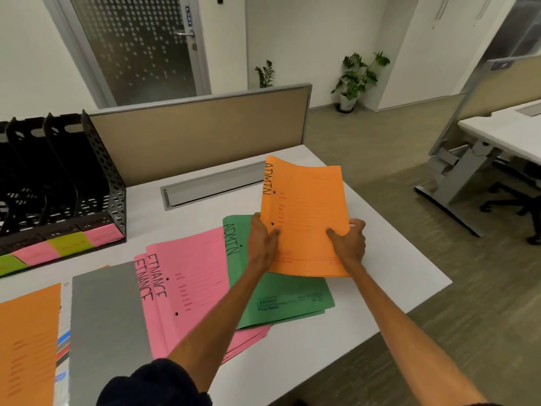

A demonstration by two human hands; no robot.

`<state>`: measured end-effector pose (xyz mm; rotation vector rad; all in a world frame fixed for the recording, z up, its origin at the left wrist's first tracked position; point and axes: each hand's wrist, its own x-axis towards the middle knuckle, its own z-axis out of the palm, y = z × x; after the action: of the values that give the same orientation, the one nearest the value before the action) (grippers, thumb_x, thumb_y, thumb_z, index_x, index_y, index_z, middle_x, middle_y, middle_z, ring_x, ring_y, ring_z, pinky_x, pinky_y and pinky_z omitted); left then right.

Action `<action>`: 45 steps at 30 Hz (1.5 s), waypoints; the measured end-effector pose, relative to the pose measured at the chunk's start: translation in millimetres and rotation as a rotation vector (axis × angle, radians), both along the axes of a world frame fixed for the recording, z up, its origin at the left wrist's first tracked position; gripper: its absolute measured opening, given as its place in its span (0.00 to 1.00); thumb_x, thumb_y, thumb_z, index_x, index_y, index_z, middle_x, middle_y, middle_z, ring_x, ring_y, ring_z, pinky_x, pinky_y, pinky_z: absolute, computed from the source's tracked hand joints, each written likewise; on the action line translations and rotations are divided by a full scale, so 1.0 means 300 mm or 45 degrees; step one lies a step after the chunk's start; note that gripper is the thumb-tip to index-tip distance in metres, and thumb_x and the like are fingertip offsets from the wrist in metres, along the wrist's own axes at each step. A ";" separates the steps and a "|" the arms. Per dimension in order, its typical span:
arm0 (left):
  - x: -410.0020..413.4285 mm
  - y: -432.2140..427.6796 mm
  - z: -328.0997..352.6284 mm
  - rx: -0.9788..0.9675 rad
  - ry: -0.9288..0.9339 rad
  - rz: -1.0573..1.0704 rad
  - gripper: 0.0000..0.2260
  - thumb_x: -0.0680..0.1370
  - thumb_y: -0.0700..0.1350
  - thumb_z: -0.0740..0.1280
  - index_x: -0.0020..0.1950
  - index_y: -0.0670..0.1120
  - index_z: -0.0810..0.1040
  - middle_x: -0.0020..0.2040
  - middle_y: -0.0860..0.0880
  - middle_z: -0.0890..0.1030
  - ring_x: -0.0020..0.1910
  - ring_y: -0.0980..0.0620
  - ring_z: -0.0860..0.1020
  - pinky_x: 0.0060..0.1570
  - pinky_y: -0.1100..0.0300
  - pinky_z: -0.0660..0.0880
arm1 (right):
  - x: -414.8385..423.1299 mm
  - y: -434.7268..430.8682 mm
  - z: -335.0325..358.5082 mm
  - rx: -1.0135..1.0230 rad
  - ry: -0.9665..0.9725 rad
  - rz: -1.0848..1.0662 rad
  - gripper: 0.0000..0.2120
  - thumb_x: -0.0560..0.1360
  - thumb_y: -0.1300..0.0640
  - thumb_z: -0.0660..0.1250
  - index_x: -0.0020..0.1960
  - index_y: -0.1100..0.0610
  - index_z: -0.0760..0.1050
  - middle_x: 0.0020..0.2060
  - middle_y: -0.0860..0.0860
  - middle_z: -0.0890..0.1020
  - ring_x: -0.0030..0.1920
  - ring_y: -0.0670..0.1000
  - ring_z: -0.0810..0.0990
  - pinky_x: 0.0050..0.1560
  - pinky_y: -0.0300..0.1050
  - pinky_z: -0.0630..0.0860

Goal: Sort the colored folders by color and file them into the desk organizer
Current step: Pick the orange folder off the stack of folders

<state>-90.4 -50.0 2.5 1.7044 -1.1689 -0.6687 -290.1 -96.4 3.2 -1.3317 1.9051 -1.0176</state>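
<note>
Orange now: holds the orange folder (307,200) tilted above the green folders (281,301) near the right bench (392,259) edge, with left grip (262,238) and right grip (349,240) clasped on its lower sides, probably to read its label.

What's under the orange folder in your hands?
A green folder marked ADMIN lies under the orange folder, itself on pink folders. Its covered top right part cannot be seen.

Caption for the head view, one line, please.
An orange ADMIN folder gripped by left hand and right hand over green folders beside pink folders; black desk organizer at left.
</note>
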 end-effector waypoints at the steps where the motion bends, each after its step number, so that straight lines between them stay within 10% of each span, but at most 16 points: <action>1: 0.000 -0.021 0.008 -0.017 0.013 0.021 0.25 0.78 0.48 0.68 0.70 0.42 0.61 0.65 0.42 0.73 0.60 0.44 0.76 0.59 0.45 0.76 | 0.002 -0.025 0.014 -0.011 -0.003 0.017 0.29 0.69 0.49 0.75 0.62 0.54 0.64 0.57 0.56 0.80 0.55 0.60 0.79 0.50 0.49 0.72; 13: -0.076 -0.470 0.030 -0.014 0.086 0.278 0.28 0.76 0.49 0.70 0.70 0.43 0.62 0.63 0.41 0.76 0.59 0.41 0.76 0.58 0.45 0.75 | -0.059 -0.554 0.097 -0.085 -0.084 0.182 0.35 0.62 0.52 0.82 0.64 0.54 0.70 0.59 0.54 0.80 0.59 0.58 0.78 0.60 0.59 0.75; 34: -0.065 -1.126 -0.212 0.338 0.095 0.593 0.22 0.74 0.47 0.73 0.63 0.44 0.68 0.56 0.43 0.82 0.51 0.42 0.81 0.45 0.55 0.73 | 0.020 -1.410 -0.182 0.120 -0.066 0.420 0.36 0.61 0.56 0.83 0.64 0.57 0.72 0.60 0.57 0.79 0.58 0.57 0.78 0.49 0.42 0.70; 45: -0.079 -1.173 -0.281 0.455 -0.086 0.667 0.22 0.72 0.49 0.74 0.61 0.45 0.70 0.54 0.46 0.79 0.54 0.45 0.78 0.49 0.49 0.78 | 0.016 -1.477 -0.306 0.127 0.198 0.514 0.33 0.64 0.49 0.80 0.64 0.59 0.72 0.62 0.56 0.72 0.67 0.57 0.67 0.66 0.58 0.68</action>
<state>-114.0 -401.8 -81.7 2.2340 -0.6171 -0.5097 -285.2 -539.6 -88.7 -1.6872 1.6707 -0.6255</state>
